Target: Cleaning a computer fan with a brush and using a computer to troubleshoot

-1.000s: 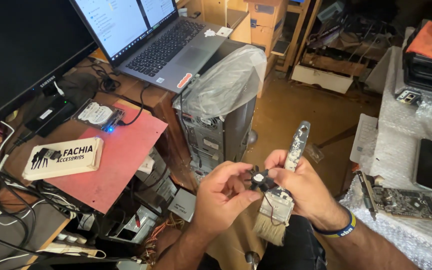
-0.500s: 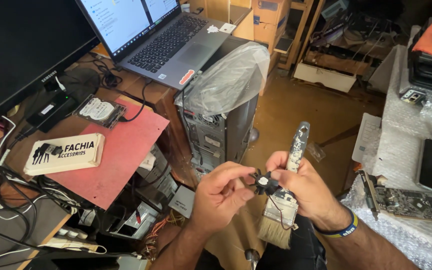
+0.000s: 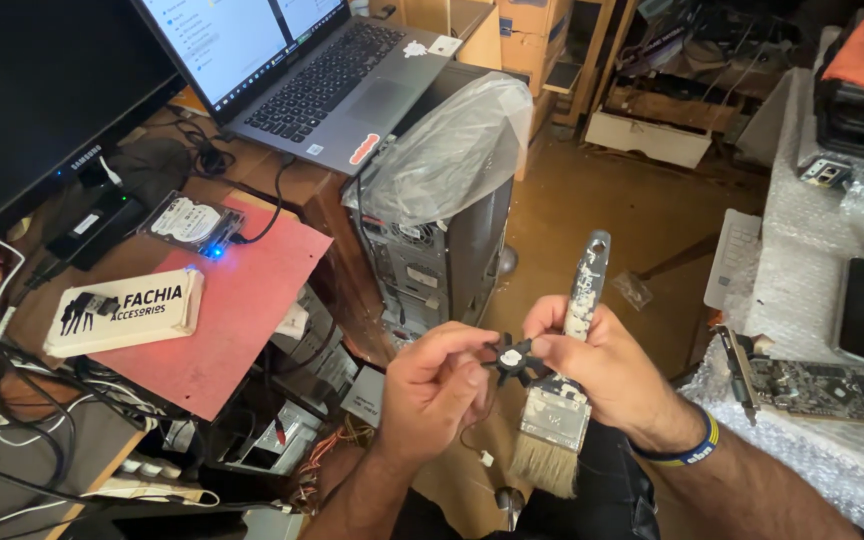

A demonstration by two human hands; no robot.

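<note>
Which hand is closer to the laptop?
Left. The left hand is below the laptop, on its side; the right hand sits farther right, holding the brush.

monitor (image 3: 32, 110): cut off at 9 to 11 o'clock | laptop (image 3: 292, 70) screen: top cropped at 12 | small black fan (image 3: 514, 360): blades partly hidden by fingers | brush (image 3: 564, 400) handle: middle hidden inside right hand (image 3: 602, 365)

Both hands pinch a small black fan (image 3: 514, 359); right hand (image 3: 607, 365) also holds a paintbrush (image 3: 564, 390).
</note>
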